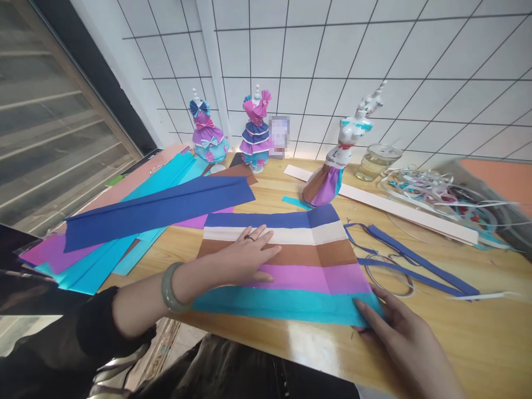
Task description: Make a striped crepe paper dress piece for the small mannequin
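A striped cloth (291, 306) lies spread on the table in bands of dark blue, white, brown, purple and turquoise. A crease runs down its right part. My left hand (249, 256), with a ring and a green bangle, rests flat on the middle bands, fingers spread. At the lower right corner, my right hand (399, 321) pinches the turquoise edge, thumb on top and fingers partly hidden beneath. Just behind the cloth, a small dress-form figure (347, 133) leans to the right in a brown, purple and turquoise skirt.
Folded blue cloth (162, 213) tops turquoise and purple pieces at left. Two dressed figures, one in purple (208, 130) and one in pink and blue (255, 130), stand behind. Right are blue strips (419, 260), a pale strip (407, 210), a glass jar (376, 163) and tangled scraps (440, 194).
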`<state>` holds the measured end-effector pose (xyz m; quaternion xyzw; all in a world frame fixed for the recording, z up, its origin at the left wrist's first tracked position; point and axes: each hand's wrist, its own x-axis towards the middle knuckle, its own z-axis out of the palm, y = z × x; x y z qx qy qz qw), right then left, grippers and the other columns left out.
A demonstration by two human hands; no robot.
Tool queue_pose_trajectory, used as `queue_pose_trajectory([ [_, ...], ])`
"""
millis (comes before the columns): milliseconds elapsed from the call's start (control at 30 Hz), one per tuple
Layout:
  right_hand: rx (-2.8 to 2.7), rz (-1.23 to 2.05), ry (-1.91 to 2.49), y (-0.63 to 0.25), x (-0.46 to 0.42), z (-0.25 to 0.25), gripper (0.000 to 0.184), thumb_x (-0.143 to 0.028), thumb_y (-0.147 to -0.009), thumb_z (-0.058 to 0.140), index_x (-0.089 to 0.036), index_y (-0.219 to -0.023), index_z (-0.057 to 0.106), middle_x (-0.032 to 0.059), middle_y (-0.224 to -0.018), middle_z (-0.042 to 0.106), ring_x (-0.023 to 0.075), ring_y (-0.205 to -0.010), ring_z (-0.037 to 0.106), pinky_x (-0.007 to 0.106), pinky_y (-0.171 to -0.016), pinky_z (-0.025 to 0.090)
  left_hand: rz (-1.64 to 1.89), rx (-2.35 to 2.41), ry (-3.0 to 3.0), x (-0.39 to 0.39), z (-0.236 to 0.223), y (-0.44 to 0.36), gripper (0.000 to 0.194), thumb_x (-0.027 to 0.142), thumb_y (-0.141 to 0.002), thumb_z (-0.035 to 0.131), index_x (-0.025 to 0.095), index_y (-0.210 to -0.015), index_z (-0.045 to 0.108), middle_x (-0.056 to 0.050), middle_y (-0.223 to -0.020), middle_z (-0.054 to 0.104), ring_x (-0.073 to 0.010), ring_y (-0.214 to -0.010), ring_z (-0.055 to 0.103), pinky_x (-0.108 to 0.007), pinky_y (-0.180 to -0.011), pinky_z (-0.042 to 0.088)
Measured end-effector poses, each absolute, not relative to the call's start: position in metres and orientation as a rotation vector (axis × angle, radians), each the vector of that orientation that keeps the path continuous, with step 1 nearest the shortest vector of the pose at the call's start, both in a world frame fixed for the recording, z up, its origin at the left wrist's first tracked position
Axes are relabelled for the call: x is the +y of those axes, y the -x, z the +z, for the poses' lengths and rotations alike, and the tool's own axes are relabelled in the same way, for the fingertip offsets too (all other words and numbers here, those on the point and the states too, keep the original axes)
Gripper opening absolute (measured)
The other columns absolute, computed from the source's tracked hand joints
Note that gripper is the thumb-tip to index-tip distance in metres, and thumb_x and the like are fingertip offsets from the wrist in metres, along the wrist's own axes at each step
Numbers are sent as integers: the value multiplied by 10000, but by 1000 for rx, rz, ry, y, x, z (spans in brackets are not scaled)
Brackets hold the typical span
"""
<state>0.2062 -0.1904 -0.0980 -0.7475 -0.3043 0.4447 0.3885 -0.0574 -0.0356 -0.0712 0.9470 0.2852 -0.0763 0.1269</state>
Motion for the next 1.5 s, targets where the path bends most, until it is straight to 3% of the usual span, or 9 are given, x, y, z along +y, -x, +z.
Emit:
queue_pose_trajectory([
  [133, -729, 1139, 1873, -204, -191, -97, 853, -562, -578, 713, -182, -1283, 419, 9, -674, 686, 221, -597, 641, 293, -556, 562, -198, 804, -2657, -11, -62, 23, 664, 466, -825, 530, 174, -1390, 340, -173, -1497, 218, -364, -1386, 125, -518, -1076, 188],
  [233, -690, 1203, 1834, -206, -194, -103, 925, -546, -576, 729, -192, -1342, 349, 2, -676, 688, 228, -619, 654, 301, -578, 570, -26, 834, -2575, 19, -66, -6, 536, 351, -827, 545, 155, -1317, 449, -151, -1394, 428, -299, -1300, 365, -411, -1032, 318],
  [367, -670, 1205, 1762, -206, -196, -109, 921, -520, -576, 749, -206, -1344, 349, -7, -719, 689, 201, -614, 640, 281, -576, 565, 253, 995, -2426, 54, -83, -42, 359, 228, -796, 565, 198, -1152, 602, -75, -1189, 620, -234, -1136, 532, -324, -964, 386],
  [767, -633, 1120, 1741, -202, -201, -111, 879, -510, -583, 758, -196, -1323, 402, -11, -713, 678, 171, -573, 624, 270, -573, 553, 392, 991, -2215, 82, -116, -72, 187, 282, -724, 645, 160, -862, 674, -43, -827, 672, -190, -799, 612, -302, -753, 472],
  [967, -711, 963, 1767, -199, -203, -112, 806, -477, -620, 733, -214, -1324, 442, 54, -1015, 692, 186, -662, 657, 298, -622, 570, 462, 877, -2062, 87, -106, -64, 154, 253, -798, 556, 133, -876, 611, -30, -819, 656, -117, -743, 594, -231, -680, 470],
  [1100, -798, 889, 1794, -198, -204, -111, 757, -450, -633, 724, -206, -1305, 475, 56, -990, 707, 213, -720, 673, 320, -683, 569, 493, 846, -2008, 86, -97, -58, 167, 264, -820, 528, 131, -907, 578, -22, -788, 645, -100, -676, 580, -222, -629, 465],
  [1267, -817, 953, 1822, -190, -205, -108, 742, -470, -650, 710, -202, -1297, 462, 82, -1082, 676, 207, -687, 666, 342, -717, 563, 534, 858, -2030, 79, -93, -62, 164, 246, -821, 517, 124, -915, 572, -47, -812, 651, -126, -711, 595, -262, -667, 477],
  [1433, -702, 1068, 1739, -182, -213, -104, 571, -464, -657, 706, -208, -1143, 549, 10, -706, 669, 199, -596, 634, 302, -586, 562, 610, 859, -2173, 56, -83, -64, 248, 236, -806, 537, 166, -1042, 571, -73, -1095, 622, -189, -1040, 550, -335, -918, 412],
  [1500, -732, 1150, 1718, -188, -216, -102, 566, -456, -674, 699, -216, -1162, 539, 16, -746, 680, 197, -629, 643, 293, -591, 561, 579, 873, -2389, 43, -78, -54, 360, 264, -821, 519, 172, -1170, 523, -92, -1198, 576, -219, -1146, 488, -362, -980, 363],
])
